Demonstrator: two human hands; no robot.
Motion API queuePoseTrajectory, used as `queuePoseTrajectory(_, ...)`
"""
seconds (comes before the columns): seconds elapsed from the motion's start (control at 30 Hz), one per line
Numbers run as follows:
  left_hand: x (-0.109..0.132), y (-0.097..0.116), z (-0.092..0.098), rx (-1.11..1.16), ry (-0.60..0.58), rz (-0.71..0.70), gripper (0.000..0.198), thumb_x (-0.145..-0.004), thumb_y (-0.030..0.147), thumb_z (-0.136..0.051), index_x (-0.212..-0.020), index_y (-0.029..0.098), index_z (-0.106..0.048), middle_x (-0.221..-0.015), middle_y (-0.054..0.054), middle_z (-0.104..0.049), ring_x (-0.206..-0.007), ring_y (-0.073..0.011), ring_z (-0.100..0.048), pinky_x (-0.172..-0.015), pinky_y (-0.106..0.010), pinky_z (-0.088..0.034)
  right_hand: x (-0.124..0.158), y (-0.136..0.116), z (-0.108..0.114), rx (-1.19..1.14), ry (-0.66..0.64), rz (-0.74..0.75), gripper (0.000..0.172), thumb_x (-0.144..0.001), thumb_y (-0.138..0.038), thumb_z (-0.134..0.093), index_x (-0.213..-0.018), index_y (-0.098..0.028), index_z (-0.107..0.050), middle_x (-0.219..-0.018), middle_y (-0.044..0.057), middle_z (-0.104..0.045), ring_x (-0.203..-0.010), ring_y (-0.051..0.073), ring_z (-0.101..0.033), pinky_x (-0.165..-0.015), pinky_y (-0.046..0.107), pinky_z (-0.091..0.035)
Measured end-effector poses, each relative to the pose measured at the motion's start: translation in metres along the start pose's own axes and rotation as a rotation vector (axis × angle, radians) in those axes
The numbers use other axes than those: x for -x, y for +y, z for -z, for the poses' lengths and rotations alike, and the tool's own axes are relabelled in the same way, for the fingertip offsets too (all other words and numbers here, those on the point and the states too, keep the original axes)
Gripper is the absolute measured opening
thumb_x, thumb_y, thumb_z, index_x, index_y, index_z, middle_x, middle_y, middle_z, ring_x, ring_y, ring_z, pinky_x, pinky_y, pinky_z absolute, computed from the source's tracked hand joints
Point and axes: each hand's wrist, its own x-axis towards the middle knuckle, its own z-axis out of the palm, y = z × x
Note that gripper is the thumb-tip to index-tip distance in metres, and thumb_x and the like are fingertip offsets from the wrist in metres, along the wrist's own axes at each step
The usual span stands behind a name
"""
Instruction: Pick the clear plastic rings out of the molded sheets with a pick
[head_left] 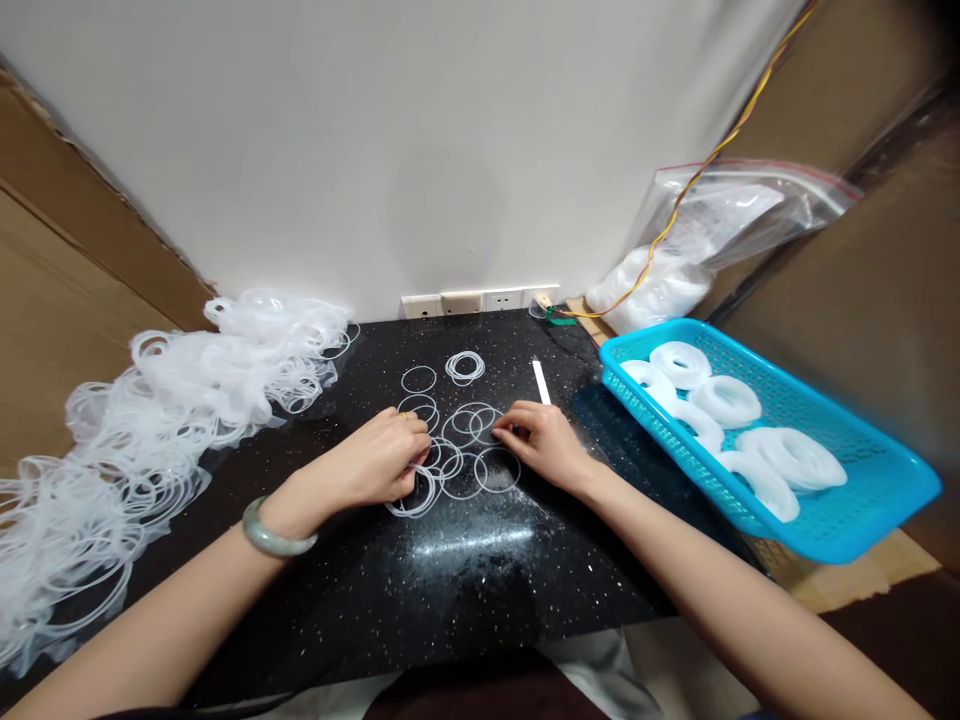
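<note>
Loose thin translucent white plastic rings (496, 470) lie flat and partly overlapping at the middle of the black speckled table (465, 580), between the two hands.

Left hand (382, 462): fingers curled down, grip closed on the near-left rings of the cluster. A pale green bangle (274, 530) sits on the wrist.

Right hand (544, 440): fingertips (501, 432) pinched together on the edge of a ring at the cluster's right side.

Assessment: the rings appear very light, limp and easily deformed, probably slick on the polished surface and prone to tangling. The rim, taken in a fingertip pinch, looks the only practical hold.

Surroundings: a large tangled heap of similar rings (187, 400) at far left. A blue plastic mesh basket (862, 545) at right holds bundled white ring stacks (726, 400).
</note>
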Motion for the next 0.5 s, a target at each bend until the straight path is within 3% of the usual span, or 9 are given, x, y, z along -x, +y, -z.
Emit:
queuePoseTrajectory(0.2,0.023,-0.002,0.005,0.288,0.205,0.043,0.011,-0.071,0.010,-0.053,-0.077,0.019,-0.052,-0.094,-0.003,-0.062,-0.089,-0.0205,-0.055,-0.084,-0.036,-0.041,-0.001,-0.002,0.004,-0.011,-0.043,0.048,0.013,-0.083,-0.015,-0.061,-0.092,-0.017,-0.071,-0.086,0.004,-0.065,-0.074,0.014,-0.057,-0.067,0.025,-0.043)
queuePoseTrajectory(0.33,0.048,-0.003,0.012,0.564,0.339,0.130,0.010,-0.076,0.011,-0.052,-0.076,0.019,-0.046,-0.091,-0.003,-0.066,-0.087,-0.0177,-0.060,-0.080,-0.030,-0.046,0.001,-0.009,0.007,0.037,-0.114,0.132,0.033,-0.075,-0.018,-0.067,-0.108,-0.016,-0.065,-0.105,0.007,-0.060,-0.094,0.019,-0.055,-0.083,0.031,-0.045)
queuePoseTrajectory(0.5,0.052,-0.014,0.011,0.465,0.399,0.252,0.007,-0.083,0.025,-0.055,-0.081,0.018,-0.055,-0.077,-0.001,-0.063,-0.071,-0.0148,-0.059,-0.065,-0.025,-0.044,-0.011,-0.024,0.011,0.296,-0.201,0.215,0.056,-0.068,-0.026,-0.071,-0.121,-0.012,-0.057,-0.116,0.013,-0.053,-0.102,0.025,-0.048,-0.090,0.038,-0.041)
